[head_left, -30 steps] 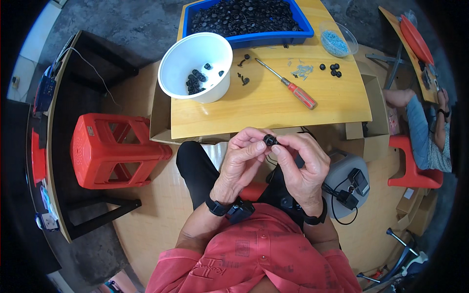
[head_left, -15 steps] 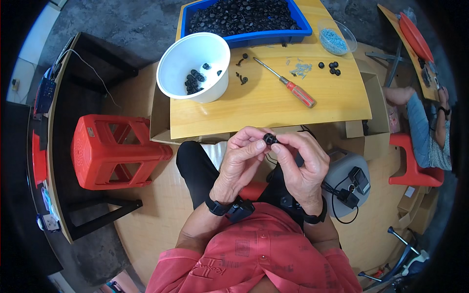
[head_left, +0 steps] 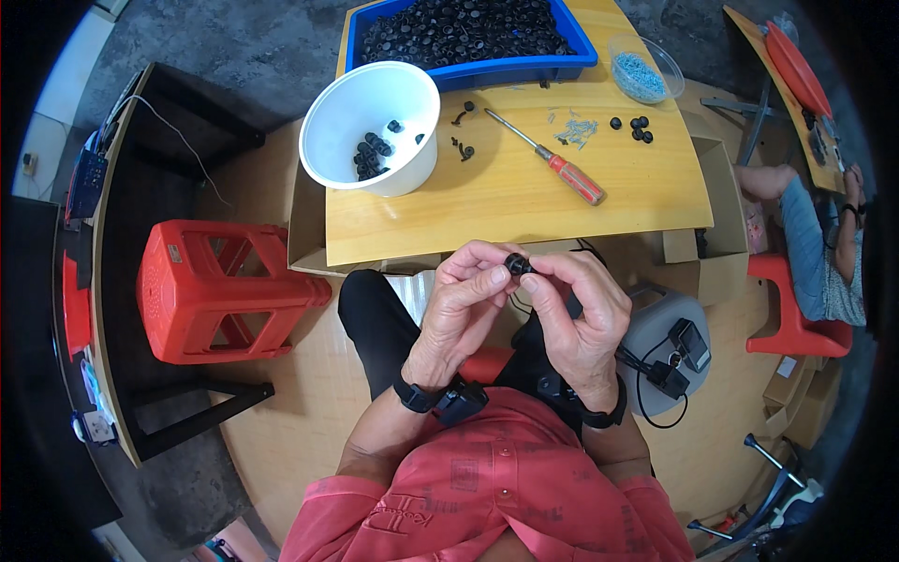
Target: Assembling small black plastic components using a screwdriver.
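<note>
Between the fingertips of both hands I hold a small round black plastic part [head_left: 517, 264], just off the table's front edge. My left hand [head_left: 464, 298] pinches it from the left and my right hand [head_left: 581, 314] from the right, so the fingers cover part of it. On the wooden table [head_left: 393, 229] beyond lies a screwdriver [head_left: 571, 178] with a red handle. Next to it are a pile of small grey screw-like pieces [head_left: 579, 133] and several loose black caps [head_left: 641, 129]. A white bucket [head_left: 420, 169] at the left contains several black parts [head_left: 371, 155].
A blue tray [head_left: 510, 73] heaped with black parts stands at the table's far side. Beside it is a clear bowl [head_left: 646, 80] of light-blue bits. A red stool [head_left: 178, 300] stands left, a grey stool [head_left: 646, 328] with cables right. Another person [head_left: 805, 244] sits far right.
</note>
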`<action>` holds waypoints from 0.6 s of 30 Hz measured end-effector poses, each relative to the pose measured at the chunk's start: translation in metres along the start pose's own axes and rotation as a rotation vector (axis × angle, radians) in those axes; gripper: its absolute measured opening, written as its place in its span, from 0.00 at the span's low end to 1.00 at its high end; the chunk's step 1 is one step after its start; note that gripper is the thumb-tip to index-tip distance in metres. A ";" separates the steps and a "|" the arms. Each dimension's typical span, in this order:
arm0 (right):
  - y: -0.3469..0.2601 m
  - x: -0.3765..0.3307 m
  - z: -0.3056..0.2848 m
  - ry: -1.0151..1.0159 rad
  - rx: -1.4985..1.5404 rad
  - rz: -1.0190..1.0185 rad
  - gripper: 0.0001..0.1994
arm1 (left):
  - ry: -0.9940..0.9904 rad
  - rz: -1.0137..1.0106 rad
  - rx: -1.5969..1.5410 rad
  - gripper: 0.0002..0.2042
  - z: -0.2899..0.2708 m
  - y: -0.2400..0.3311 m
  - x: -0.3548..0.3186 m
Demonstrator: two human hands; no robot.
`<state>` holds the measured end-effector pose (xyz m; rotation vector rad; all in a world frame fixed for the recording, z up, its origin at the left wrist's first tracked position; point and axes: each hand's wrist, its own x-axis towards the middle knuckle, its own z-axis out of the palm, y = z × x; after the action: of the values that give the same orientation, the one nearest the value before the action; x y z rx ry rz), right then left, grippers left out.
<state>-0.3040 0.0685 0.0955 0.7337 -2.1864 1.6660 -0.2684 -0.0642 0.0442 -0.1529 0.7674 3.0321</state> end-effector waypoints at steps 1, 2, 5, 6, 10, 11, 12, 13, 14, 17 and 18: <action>0.000 0.000 0.000 0.001 0.008 0.007 0.06 | 0.000 0.000 0.000 0.06 0.000 0.000 0.000; 0.001 0.000 0.000 0.001 0.008 0.007 0.06 | 0.003 0.007 -0.001 0.06 0.000 -0.001 0.000; 0.002 0.000 0.000 -0.002 -0.001 -0.007 0.07 | 0.005 0.008 -0.012 0.06 -0.001 -0.002 0.000; 0.001 0.000 0.000 0.001 0.002 0.001 0.07 | 0.004 0.000 -0.022 0.06 -0.002 -0.002 0.000; 0.002 0.000 0.001 0.002 0.010 0.001 0.07 | 0.009 -0.007 -0.036 0.06 -0.003 -0.003 0.001; 0.002 -0.001 0.001 0.002 0.010 0.001 0.07 | 0.007 -0.010 -0.036 0.06 -0.003 -0.003 0.001; 0.002 -0.001 0.001 0.003 0.007 0.002 0.07 | 0.006 -0.013 -0.037 0.06 -0.003 -0.003 0.001; 0.002 -0.001 0.001 0.004 0.003 0.003 0.07 | 0.006 -0.013 -0.037 0.06 -0.003 -0.003 0.001; 0.002 -0.001 0.001 0.004 0.004 0.004 0.07 | 0.010 -0.012 -0.039 0.06 -0.002 -0.003 0.001; 0.003 -0.001 0.001 0.010 0.005 0.020 0.07 | 0.009 -0.013 -0.038 0.06 -0.003 -0.004 0.002; 0.003 0.000 0.002 0.011 0.009 0.011 0.07 | 0.003 -0.013 -0.037 0.06 -0.004 -0.004 0.002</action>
<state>-0.3054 0.0678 0.0922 0.7146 -2.1808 1.6829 -0.2700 -0.0625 0.0388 -0.1615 0.7078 3.0360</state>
